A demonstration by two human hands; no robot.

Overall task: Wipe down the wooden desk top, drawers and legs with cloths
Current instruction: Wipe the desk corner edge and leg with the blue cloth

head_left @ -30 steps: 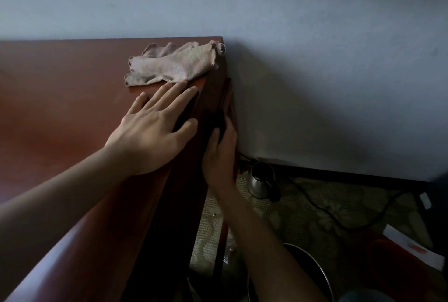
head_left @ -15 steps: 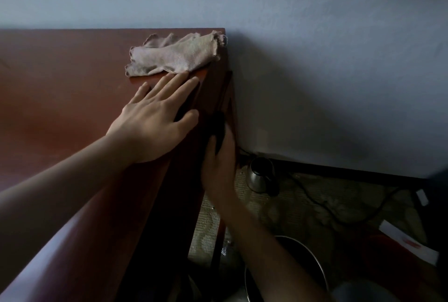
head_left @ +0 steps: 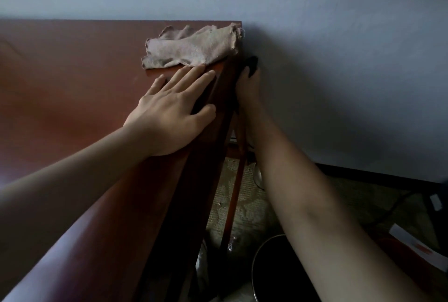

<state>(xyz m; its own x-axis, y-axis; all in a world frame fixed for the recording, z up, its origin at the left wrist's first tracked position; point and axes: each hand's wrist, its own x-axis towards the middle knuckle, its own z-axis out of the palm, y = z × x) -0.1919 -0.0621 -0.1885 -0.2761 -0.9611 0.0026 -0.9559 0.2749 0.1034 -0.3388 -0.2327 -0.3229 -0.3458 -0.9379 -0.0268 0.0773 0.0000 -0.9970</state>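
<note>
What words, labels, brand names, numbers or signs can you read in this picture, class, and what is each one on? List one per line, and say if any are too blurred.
None can be read.
White paper on the floor at the right: it carries a reddish mark, too blurred to read as text.
Desk, beige cloth, dark cloth in the right hand: no print visible.

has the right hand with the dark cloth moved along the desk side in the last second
Yes. The right hand slid its dark cloth up toward the desk's back corner, nearer the wall.
</note>
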